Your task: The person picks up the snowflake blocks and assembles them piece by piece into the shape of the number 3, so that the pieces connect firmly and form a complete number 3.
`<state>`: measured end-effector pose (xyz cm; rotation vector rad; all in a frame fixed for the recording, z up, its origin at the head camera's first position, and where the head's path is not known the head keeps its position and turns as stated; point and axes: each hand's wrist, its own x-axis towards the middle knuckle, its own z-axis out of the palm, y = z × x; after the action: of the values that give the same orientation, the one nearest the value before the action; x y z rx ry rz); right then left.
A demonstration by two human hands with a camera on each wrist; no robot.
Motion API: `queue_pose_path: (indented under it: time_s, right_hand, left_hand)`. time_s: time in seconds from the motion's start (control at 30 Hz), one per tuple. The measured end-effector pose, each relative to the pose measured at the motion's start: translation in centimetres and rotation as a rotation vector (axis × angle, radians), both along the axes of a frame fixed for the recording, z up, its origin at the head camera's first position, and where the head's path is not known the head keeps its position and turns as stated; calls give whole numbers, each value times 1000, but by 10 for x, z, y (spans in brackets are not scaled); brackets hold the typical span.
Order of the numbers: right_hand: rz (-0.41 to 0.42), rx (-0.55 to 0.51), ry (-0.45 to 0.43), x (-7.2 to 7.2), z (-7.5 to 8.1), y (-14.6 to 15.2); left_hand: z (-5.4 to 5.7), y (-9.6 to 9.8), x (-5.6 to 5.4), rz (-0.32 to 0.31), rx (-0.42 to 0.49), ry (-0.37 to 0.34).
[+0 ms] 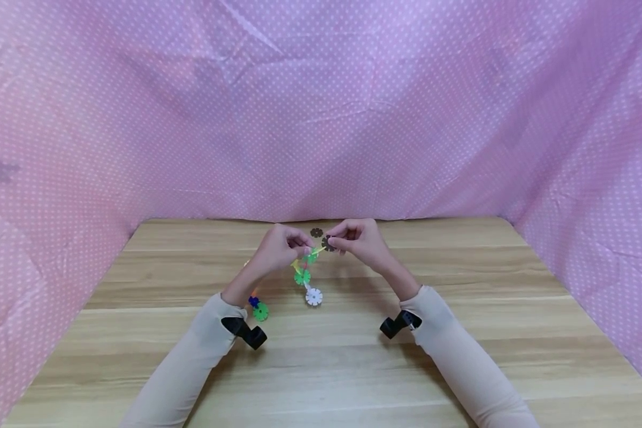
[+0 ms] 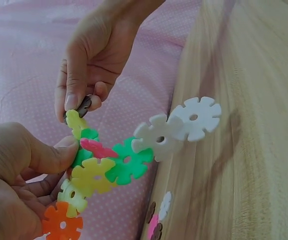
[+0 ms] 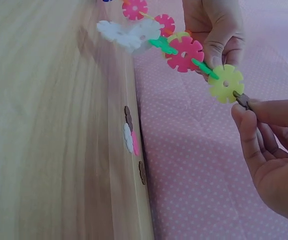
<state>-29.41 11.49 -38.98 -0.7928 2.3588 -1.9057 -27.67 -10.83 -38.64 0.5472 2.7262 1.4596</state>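
Note:
Above the table, both hands hold parts of a chain of notched plastic discs. My left hand (image 1: 278,246) pinches the chain near a green disc (image 1: 311,256) close to its end. A brown disc (image 1: 328,244) is pinched between thumb and fingers of my right hand (image 1: 361,242). Its edge meets the rim of the yellow disc (image 3: 226,83) that ends the chain. Pink, green and yellow discs follow, and one branch ends in a white disc (image 2: 196,118). An orange disc (image 2: 62,222) hangs below my left hand. Another green disc (image 1: 260,311) shows beside the left wrist.
A loose brown disc (image 1: 317,232) lies near the table's far edge. In the right wrist view, a white disc (image 3: 128,138) and a pink disc (image 3: 135,143) lie there too. Pink dotted cloth (image 1: 321,119) hangs behind the wooden table (image 1: 353,368).

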Motion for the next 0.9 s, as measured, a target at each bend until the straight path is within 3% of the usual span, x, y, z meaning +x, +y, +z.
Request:
queue_pose_path:
  time_s: [0.13, 0.27, 0.43, 0.67, 0.9]
  right_hand:
    - [11, -22, -16, -1, -2, 0]
    - [11, -22, -32, -3, -3, 3]
    - [9, 6, -65, -6, -1, 7]
    - [30, 14, -78, -5, -2, 7]
    - [46, 2, -104, -3, -3, 2]
  left_hand:
    - [2, -1, 1, 2, 24, -2]
    - [3, -3, -1, -35, 63, -30]
    - [5, -10, -6, -131, 140, -141]
    - [10, -16, -5, -232, 157, -297]
    - [8, -14, -4, -231, 217, -385]
